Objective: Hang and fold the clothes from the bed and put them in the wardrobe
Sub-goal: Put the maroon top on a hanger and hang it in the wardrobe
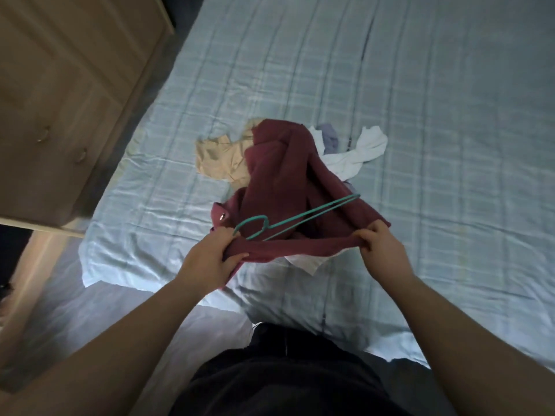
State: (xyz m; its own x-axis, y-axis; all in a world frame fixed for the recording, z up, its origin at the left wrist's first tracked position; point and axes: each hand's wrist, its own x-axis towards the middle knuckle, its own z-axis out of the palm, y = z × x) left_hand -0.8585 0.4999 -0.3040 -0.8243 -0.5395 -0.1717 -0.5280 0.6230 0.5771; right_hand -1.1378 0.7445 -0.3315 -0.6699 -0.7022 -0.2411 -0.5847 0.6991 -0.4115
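A maroon garment (279, 175) is lifted over the bed (435, 115), its near edge stretched between both hands. My left hand (210, 259) grips the left end of that edge, beside the hook of a green hanger (300, 216) that lies across the cloth. My right hand (381, 247) pinches the right end. Behind the maroon cloth lie a beige garment (219, 157), a white garment (357, 154) and a grey-blue piece (329, 136). A bit of white fabric (306, 262) shows under the stretched edge.
A light wooden wardrobe (60, 109) with round knobs stands at the left, close to the bed's corner. The bed is covered with a pale blue checked sheet. My dark trousers (285, 370) fill the bottom centre.
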